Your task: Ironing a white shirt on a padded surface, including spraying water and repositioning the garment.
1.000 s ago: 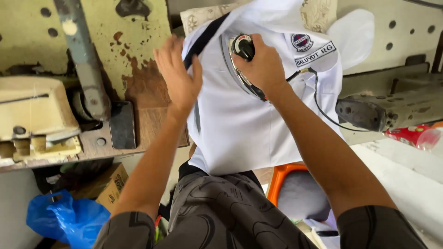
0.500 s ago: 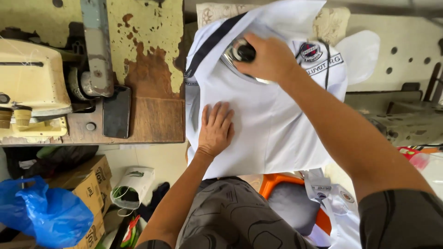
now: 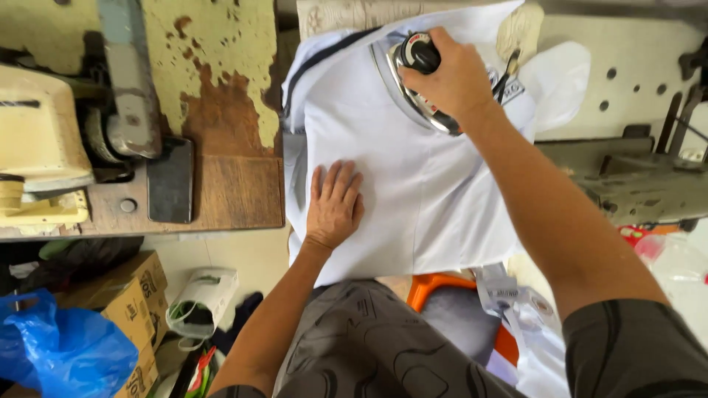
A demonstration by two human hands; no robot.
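- dark phone [image 3: 169, 180] lying flat on the wooden counter [image 3: 236, 195] at left, screen black
- brown cardboard boxes [image 3: 136, 295] on the floor below, dark print on the sides
- blue plastic bag [image 3: 63, 354] just beside them
- white garment tags [image 3: 505, 295] with dark print, lower right, near an orange seat [image 3: 435, 284]

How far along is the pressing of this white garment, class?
Done: the cloth near the left hand lies flat and smooth. In hand: the right hand grips the iron on the white garment, left hand pressing the cloth flat. Left: the far edge by the iron is bunched.
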